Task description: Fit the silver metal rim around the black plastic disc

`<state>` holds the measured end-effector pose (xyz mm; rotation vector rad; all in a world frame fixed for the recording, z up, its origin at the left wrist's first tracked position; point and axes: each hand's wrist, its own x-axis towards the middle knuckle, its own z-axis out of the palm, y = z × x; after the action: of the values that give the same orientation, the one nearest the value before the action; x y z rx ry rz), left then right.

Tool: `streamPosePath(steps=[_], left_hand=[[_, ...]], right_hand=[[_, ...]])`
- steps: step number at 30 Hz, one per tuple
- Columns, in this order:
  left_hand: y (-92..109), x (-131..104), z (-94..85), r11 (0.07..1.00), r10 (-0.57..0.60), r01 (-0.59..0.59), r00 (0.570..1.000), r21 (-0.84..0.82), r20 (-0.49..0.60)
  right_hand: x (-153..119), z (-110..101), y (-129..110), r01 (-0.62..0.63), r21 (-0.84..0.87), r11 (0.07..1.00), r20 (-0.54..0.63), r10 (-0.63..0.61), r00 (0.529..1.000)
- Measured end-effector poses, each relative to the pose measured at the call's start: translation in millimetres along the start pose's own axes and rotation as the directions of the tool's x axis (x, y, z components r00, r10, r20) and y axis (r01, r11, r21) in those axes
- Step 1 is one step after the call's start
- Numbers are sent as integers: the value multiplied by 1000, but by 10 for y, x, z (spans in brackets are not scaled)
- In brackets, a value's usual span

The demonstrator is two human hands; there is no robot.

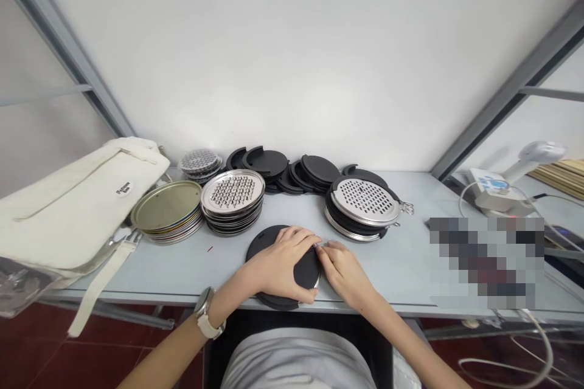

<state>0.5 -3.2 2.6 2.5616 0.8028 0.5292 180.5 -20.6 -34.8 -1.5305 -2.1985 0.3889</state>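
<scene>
My left hand (280,261) lies over a round black disc-shaped holder (308,270) near the table's front edge. Its fingers reach the holder's upper right and the thumb grips the lower right rim. At that right rim, the bent fingers of my right hand (342,270) are pinched together by a small shiny metal bit, mostly hidden by the fingertips. A thin silver edge shows under the holder's right side. Behind, to the right, stands a stack of black holders with a perforated metal grater plate (367,200) on top and wire clasps (406,208) sticking out.
Left of my hands stand a stack of round grater plates (233,191) and a stack of gold-coloured discs (166,205). More black holders (319,169) lie along the wall. A cream bag (86,200) occupies the left end; a white scanner-like device (541,152) stands right.
</scene>
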Motion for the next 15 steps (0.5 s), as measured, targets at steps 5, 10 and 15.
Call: streamPosePath(steps=[5, 10, 15], left_hand=[[3, 0, 1, 1000, -10, 10, 1000, 1, 5], [-2, 0, 4, 1000, -3, 3, 1000, 6, -10], [-2, 1, 1, 1000, -8, 8, 1000, 0, 1]], right_hand=[[-1, 1, -2, 18, 11, 1000, -22, -18, 1000], [1, -1, 3, -4, 33, 999, -17, 4, 1000], [16, -28, 37, -18, 94, 995, 17, 16, 1000]])
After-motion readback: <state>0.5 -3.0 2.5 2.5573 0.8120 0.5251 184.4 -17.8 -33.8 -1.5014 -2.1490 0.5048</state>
